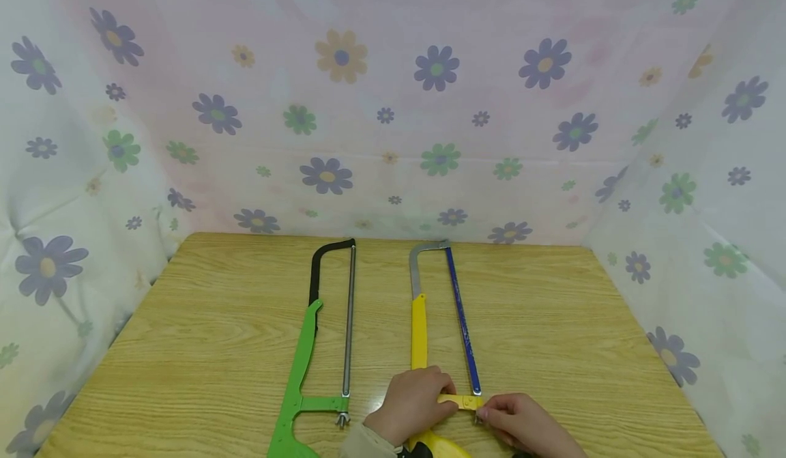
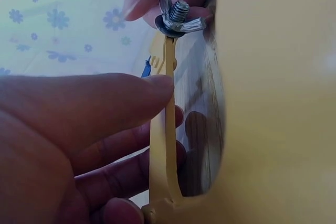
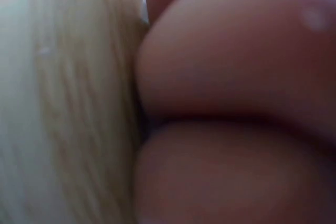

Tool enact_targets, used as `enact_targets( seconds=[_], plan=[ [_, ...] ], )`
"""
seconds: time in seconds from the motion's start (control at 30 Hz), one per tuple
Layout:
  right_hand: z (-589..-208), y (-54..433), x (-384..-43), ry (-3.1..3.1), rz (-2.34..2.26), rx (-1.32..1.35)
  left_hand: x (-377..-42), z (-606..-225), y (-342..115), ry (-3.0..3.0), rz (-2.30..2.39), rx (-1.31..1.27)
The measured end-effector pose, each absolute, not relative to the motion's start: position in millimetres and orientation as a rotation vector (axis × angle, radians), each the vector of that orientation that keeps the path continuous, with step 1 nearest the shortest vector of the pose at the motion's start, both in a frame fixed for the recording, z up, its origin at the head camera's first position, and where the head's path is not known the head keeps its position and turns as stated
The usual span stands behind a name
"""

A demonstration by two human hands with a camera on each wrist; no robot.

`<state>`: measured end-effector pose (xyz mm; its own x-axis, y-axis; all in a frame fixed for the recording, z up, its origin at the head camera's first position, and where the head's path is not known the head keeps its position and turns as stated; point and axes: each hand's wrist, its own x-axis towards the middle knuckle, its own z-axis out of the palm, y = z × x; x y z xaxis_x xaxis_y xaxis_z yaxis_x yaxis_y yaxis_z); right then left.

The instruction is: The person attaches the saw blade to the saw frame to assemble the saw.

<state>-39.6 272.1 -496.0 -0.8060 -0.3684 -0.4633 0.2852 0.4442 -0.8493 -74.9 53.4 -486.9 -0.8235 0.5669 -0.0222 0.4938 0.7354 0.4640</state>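
A yellow hacksaw [image 1: 419,332] with a grey front frame and a blue blade [image 1: 462,321] lies on the table. My left hand [image 1: 414,403] grips its yellow crosspiece, and the thumb [image 2: 131,95] presses on the bar's edge in the left wrist view. At the bar's end a metal wing nut [image 2: 178,22] sits on a threaded bolt. My right hand [image 1: 528,424] has curled fingers at this wing nut, touching it. In the right wrist view blurred fingers [image 3: 236,66] fill most of the picture and hide the nut.
A green hacksaw [image 1: 301,355] with a black front frame and a grey blade lies to the left, parallel to the yellow one. Flower-printed cloth [image 1: 393,103] hangs behind and on both sides of the wooden table [image 1: 552,308].
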Motion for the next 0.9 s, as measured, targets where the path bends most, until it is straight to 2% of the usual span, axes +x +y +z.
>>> enact_targets(
  seconds=[0.9],
  plan=[
    [-499.0,270.6,-39.1,2.145,-1.412,-0.044,-74.4,-488.0,53.3,2.773,0.676,0.858]
  ],
)
